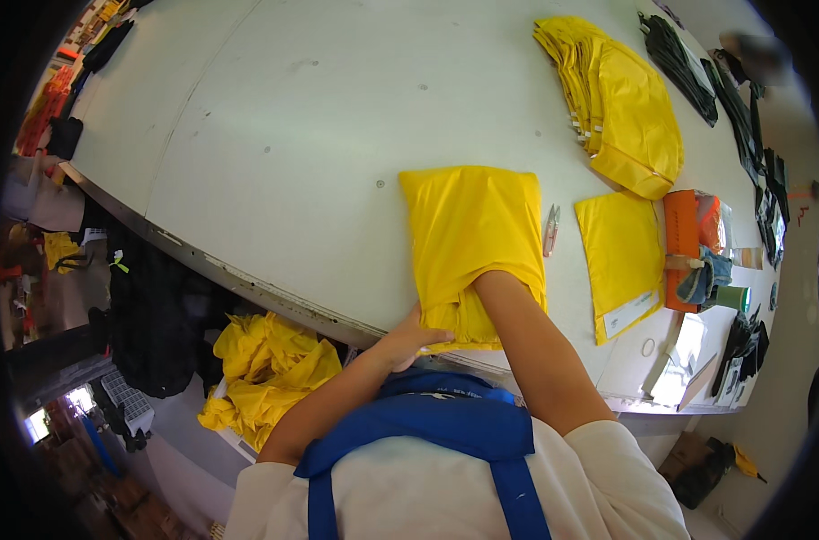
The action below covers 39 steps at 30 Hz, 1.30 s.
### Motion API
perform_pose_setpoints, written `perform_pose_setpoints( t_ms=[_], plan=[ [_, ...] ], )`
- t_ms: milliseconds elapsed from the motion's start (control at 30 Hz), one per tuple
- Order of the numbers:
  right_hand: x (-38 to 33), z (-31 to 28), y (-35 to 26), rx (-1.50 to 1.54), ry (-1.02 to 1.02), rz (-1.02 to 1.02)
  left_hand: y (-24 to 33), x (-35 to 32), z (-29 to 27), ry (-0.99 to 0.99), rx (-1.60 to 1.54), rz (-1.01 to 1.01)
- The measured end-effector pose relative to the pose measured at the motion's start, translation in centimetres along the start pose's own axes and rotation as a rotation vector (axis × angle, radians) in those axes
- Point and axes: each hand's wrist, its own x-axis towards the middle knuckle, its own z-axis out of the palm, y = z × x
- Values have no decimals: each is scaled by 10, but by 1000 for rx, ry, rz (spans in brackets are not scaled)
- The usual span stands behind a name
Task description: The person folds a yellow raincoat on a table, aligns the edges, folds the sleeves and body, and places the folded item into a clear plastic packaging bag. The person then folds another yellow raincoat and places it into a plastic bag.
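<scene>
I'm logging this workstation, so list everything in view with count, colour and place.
Bag: one, yellow, table's near edge, right arm inside it.
Bag stack: one fanned pile, yellow, far right of table.
Flat bag: one, yellow, right of the snips.
Snips: one, pale, between the two near bags.
Orange box: one, right of the flat bag.
Tape roll: one, green, right table edge.
Dark bundles: several, black, far right edge.
Table: one, grey-white.
Fabric heap: one, yellow, below the table, left.
Left hand: holds the bag's near edge.
Right hand: hidden inside the bag.
</scene>
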Motion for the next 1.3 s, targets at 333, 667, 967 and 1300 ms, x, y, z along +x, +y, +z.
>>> perform_pose_setpoints(
  t_ms=[333, 667, 967, 1300],
  plan=[
    [-99, -59, -118, 671, -733, -190, 110, 23, -118, 573, 834, 537],
    [-37, -62, -43, 44, -306, 332, 43, -9, -40, 534, 1023, 377],
    [-32, -43, -27, 674, -214, 181, 48, -5, -34, 286, 915, 170],
    [-20, -69, -39, 651, -424, 254, 42, -18, -15, 399, 1090, 338]
  ],
)
